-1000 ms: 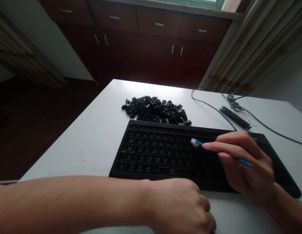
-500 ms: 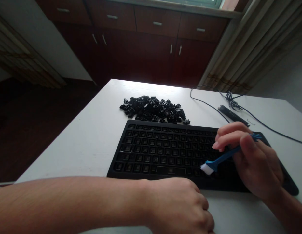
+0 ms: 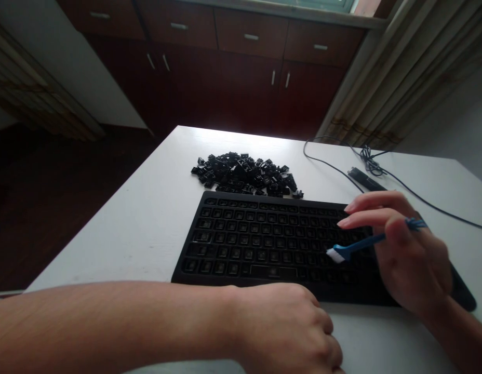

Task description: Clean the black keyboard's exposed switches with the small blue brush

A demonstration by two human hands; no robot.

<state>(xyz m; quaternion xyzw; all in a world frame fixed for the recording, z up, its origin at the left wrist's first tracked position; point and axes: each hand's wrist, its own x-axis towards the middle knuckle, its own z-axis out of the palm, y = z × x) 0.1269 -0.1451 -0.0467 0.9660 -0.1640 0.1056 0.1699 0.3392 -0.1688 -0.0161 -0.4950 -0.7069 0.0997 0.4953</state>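
A black keyboard (image 3: 260,242) with its keycaps off lies across the white table, bare key sockets showing. In my right hand (image 3: 414,259) is a small blue brush (image 3: 356,246) with white bristles, pinched by thumb and fingers. Its bristle tip is over the sockets at the lower right of the main key block; whether it touches them I cannot tell. My left hand (image 3: 290,327) rests at the keyboard's near edge with fingers curled under, the palm hidden. Behind the keyboard is a heap of loose black keycaps (image 3: 244,174).
A long black plastic piece (image 3: 365,179) lies at the back right of the white table (image 3: 120,228), partly behind my right hand. Near it runs a thin black cable (image 3: 428,195) with a bundled knot. Dark red cabinets (image 3: 229,88) stand beyond the table.
My right hand has shifted the brush slightly up and to the right, away from the keyboard's near edge. My left hand stays where it was.
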